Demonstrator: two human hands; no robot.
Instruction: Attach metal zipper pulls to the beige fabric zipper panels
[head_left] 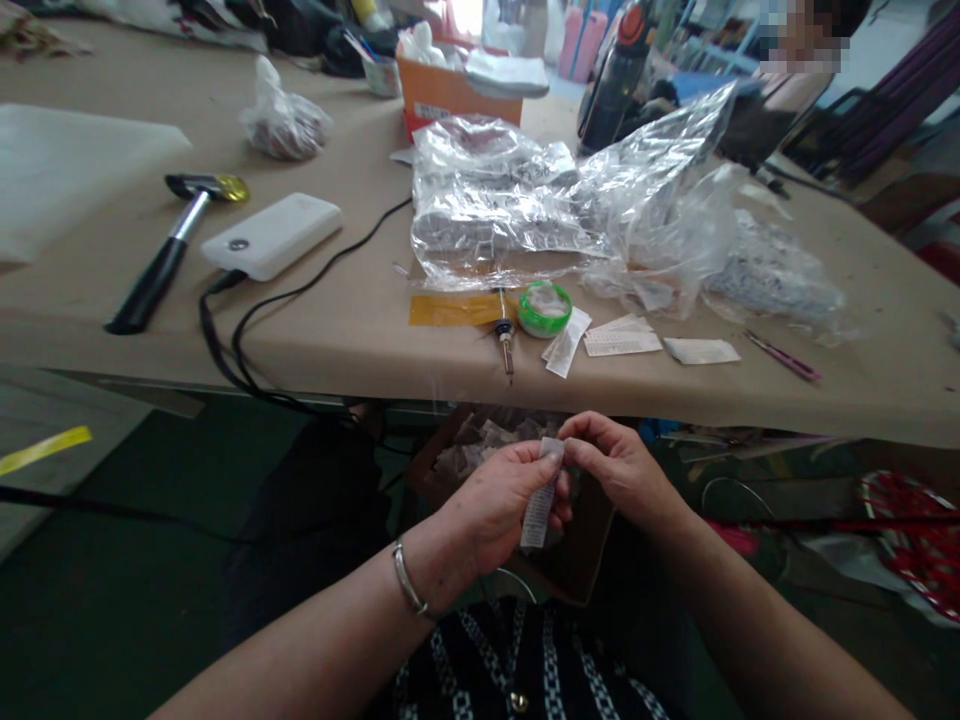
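My left hand (499,495) pinches a narrow white printed label (537,512) between thumb and fingers, over my lap. The label hangs down toward me, its small print too blurred to read. My right hand (611,462) is closed, thumb and forefinger meeting at the label's upper end. Below the hands stands a cardboard box (592,560) with many small clear plastic pieces (480,440) in it. At the table edge ahead lie more white labels (621,336), a green round tub (545,310), a soldering-iron-like tool (505,345) and pink-handled tweezers (784,357).
Large clear plastic bags (495,210) cover the table's middle. To the left are a hammer (169,260), a white power bank (274,235) and a black cable (315,285). An orange box (461,95) and a dark bottle (611,95) stand behind. Another person (795,90) sits across.
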